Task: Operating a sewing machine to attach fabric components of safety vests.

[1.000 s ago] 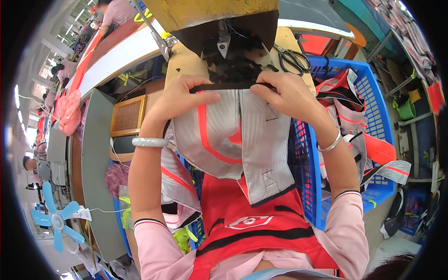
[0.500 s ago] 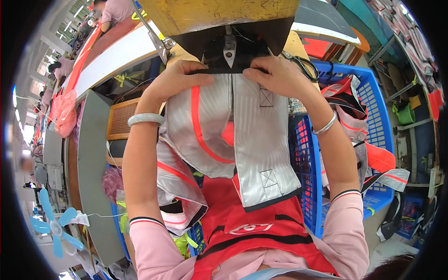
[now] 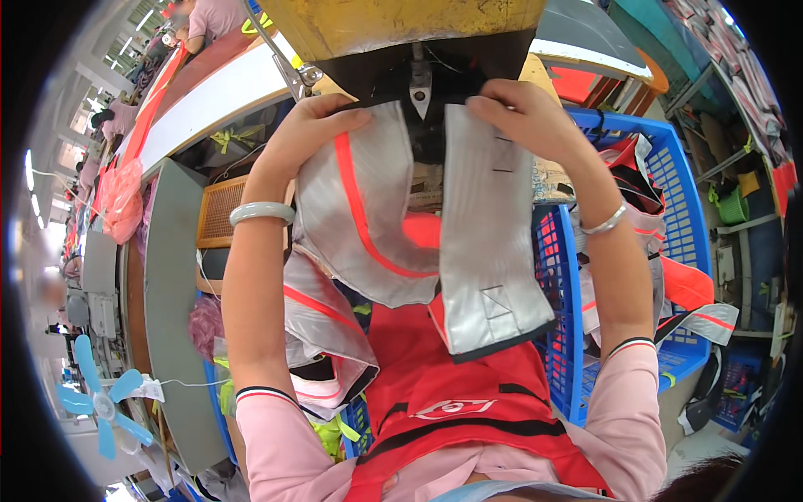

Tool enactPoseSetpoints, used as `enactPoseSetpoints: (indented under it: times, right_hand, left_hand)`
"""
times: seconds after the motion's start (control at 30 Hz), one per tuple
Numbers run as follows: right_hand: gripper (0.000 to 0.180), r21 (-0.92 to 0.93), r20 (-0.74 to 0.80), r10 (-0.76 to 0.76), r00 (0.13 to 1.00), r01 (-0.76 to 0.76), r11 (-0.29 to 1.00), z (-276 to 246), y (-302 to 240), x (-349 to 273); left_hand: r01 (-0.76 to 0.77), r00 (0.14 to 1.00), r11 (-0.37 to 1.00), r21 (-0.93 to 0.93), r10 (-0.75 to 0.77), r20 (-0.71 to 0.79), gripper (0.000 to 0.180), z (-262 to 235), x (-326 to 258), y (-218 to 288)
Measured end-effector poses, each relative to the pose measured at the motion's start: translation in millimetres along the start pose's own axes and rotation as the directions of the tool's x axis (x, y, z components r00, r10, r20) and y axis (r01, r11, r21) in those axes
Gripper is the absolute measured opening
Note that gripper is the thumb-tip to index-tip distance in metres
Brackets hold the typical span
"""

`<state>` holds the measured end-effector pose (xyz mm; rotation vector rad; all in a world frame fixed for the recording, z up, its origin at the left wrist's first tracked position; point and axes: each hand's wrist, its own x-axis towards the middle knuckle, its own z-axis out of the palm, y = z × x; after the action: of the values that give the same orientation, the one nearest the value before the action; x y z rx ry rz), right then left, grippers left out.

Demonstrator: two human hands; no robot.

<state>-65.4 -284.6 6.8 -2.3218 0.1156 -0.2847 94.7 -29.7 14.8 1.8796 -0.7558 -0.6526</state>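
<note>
My left hand (image 3: 322, 125) pinches the top edge of a curved silver fabric piece (image 3: 381, 184) with an orange-red stripe. In my right hand (image 3: 527, 117), the fingers close on the upper end of a straight silver fabric strip (image 3: 485, 209). Crossed box stitching and a dark lower edge show on that strip. A gap lies between the two pieces at the top, and they hang down over my red apron (image 3: 460, 385). Just beyond, between my hands, is the pointed metal part (image 3: 421, 92) of a yellow machine head (image 3: 410, 25).
A blue plastic basket (image 3: 577, 335) with silver and orange-red garments stands at my right. More silver fabric (image 3: 322, 309) hangs by my left forearm. Scissors handles are partly hidden behind my right hand. A blue fan (image 3: 103, 406) stands far left; other people work beyond.
My hands have drawn apart, the right one moving right and up. The top edges, side by side before, now stand separated, and the strip has swung right.
</note>
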Motion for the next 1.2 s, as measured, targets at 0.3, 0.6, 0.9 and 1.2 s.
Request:
enactPoseSetpoints:
  times: [0.3,0.6,0.9,1.2]
  right_hand:
    - [0.029,-0.129,0.183,-0.563,0.806,0.588,0.799,64.2,-64.5,-127.7]
    - [0.023,-0.598,0.274,-0.300,0.914,0.406,0.692,93.3,-48.8,-130.4]
    - [0.019,0.013,0.153,-0.213,0.965,0.213,0.977,50.9,-28.1,-130.9]
    - [0.017,0.095,0.116,-0.155,0.981,0.145,0.985,-4.7,-77.2,-131.8]
  left_hand:
    - [-0.246,0.818,0.912,0.329,0.013,0.575,0.034,98.7,-42.5,0.0]
    - [-0.237,0.897,0.961,-0.144,0.273,0.348,0.039,133.4,-68.8,-10.9]
    - [-0.206,0.974,0.977,0.046,0.209,-0.085,0.031,158.6,-148.8,-47.1]
    - [-0.364,0.930,0.922,0.130,0.351,0.110,0.020,81.8,-140.9,44.3]
